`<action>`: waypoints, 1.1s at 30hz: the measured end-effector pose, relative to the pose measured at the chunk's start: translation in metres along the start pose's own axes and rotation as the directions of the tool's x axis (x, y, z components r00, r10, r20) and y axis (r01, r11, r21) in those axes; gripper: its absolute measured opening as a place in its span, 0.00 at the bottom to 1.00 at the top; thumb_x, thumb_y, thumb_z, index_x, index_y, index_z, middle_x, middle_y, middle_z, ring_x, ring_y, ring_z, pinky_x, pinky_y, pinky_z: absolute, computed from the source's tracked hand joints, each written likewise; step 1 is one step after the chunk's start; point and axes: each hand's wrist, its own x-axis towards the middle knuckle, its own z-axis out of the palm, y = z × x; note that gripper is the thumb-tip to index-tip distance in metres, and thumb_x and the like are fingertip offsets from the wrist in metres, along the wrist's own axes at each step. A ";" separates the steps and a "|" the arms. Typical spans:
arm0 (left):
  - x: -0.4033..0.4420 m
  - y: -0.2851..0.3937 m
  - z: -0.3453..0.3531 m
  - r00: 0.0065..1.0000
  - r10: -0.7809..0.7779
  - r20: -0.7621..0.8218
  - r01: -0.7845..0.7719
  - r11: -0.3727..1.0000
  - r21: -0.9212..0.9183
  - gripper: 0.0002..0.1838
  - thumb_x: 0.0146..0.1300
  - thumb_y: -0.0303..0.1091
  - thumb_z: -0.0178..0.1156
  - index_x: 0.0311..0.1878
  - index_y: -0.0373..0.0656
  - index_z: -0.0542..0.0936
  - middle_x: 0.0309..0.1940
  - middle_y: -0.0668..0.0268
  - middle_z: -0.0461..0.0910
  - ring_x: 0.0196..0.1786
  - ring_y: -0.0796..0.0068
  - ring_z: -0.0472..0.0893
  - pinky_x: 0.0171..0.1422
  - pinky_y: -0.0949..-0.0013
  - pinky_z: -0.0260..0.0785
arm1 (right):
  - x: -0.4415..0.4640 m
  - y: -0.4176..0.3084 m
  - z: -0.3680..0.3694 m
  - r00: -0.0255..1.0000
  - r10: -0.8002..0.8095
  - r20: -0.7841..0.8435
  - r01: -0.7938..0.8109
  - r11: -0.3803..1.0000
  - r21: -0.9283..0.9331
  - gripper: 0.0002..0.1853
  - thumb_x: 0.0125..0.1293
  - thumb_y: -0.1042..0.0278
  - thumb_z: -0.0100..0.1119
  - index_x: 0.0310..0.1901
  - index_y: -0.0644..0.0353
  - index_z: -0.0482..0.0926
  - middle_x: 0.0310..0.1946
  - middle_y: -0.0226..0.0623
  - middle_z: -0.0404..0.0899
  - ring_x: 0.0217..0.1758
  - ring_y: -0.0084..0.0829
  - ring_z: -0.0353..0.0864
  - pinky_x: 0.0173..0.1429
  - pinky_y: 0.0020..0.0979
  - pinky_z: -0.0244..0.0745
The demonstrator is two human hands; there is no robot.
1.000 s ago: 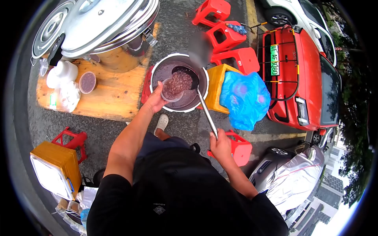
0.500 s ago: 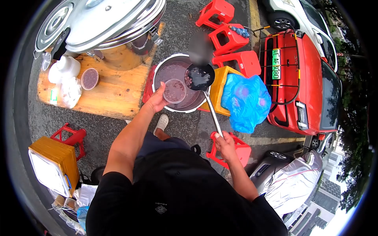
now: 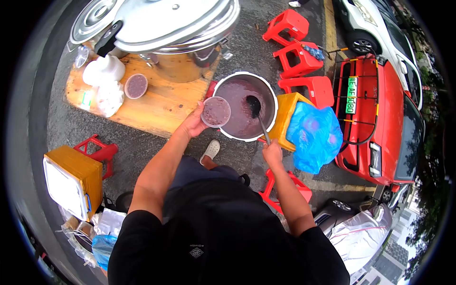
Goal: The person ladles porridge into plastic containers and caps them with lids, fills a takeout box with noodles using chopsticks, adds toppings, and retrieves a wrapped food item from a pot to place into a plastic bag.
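My left hand (image 3: 194, 122) is closed on a round clear plastic cup (image 3: 216, 112) holding purplish bean soup, over the left rim of a large pot (image 3: 272, 110). My right hand (image 3: 272, 153) grips the long metal handle of a ladle (image 3: 253, 103). The ladle's dark bowl is down in the purple soup (image 3: 237, 90) inside the pot, partly sunk. A second filled cup (image 3: 136, 86) stands on the wooden table to the left of the pot.
The wooden table (image 3: 156, 114) bears a big lidded steel pot (image 3: 180, 66), a white jug (image 3: 107, 69) and a plastic bag (image 3: 110, 97). Beside the soup pot are a yellow box (image 3: 283, 116), a blue bag (image 3: 314, 137) and red stools (image 3: 304, 57). A red car (image 3: 380, 118) is parked to the right.
The ladle has dropped from above the pot's right rim into the soup, and my right hand has moved up closer to the pot. My left hand still holds the cup.
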 end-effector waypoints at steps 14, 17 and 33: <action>-0.069 0.058 -0.081 0.989 0.115 -0.093 -0.122 0.990 -0.071 0.52 0.62 0.76 0.54 0.77 0.43 0.65 0.73 0.58 0.72 0.76 0.60 0.71 0.80 0.49 0.64 | 0.032 -0.052 0.037 0.950 -0.094 0.297 0.172 0.953 -0.248 0.24 0.65 0.60 0.67 0.57 0.65 0.73 0.52 0.58 0.82 0.59 0.59 0.81 0.63 0.52 0.75; -0.077 0.071 -0.092 0.985 0.135 -0.106 -0.144 0.986 -0.083 0.51 0.63 0.75 0.54 0.77 0.43 0.66 0.73 0.58 0.72 0.75 0.60 0.72 0.80 0.49 0.64 | 0.006 -0.115 0.013 0.917 -0.366 0.159 0.395 0.892 -0.220 0.26 0.65 0.58 0.67 0.58 0.66 0.74 0.57 0.57 0.78 0.62 0.59 0.78 0.65 0.53 0.74; -0.089 0.115 -0.133 0.981 0.185 -0.067 -0.192 0.975 -0.116 0.47 0.69 0.70 0.54 0.80 0.45 0.62 0.74 0.59 0.70 0.75 0.62 0.72 0.77 0.53 0.66 | -0.068 -0.452 0.009 0.614 -0.743 0.266 0.786 0.608 -0.115 0.63 0.46 0.54 0.83 0.81 0.55 0.52 0.72 0.53 0.59 0.75 0.56 0.60 0.72 0.55 0.65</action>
